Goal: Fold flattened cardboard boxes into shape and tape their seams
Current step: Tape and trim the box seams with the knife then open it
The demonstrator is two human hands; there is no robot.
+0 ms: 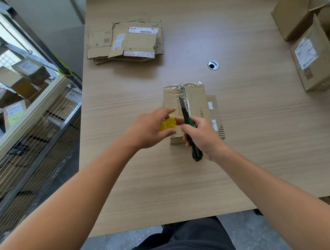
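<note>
A small cardboard box (195, 99) lies in the middle of the table (252, 140), with clear tape along its top seam. My left hand (150, 129) grips a yellowish roll of tape (167, 124) at the box's left side. My right hand (202, 137) grips a green and black utility knife (185, 112) whose tip points away from me over the taped seam. The two hands almost touch above the near half of the box.
A pile of flattened cardboard boxes (126, 42) lies at the far left of the table. Several folded boxes (312, 30) stand at the right edge. A round cable hole (213, 65) sits mid-table. A wire cage cart (17, 110) with parcels stands left of the table.
</note>
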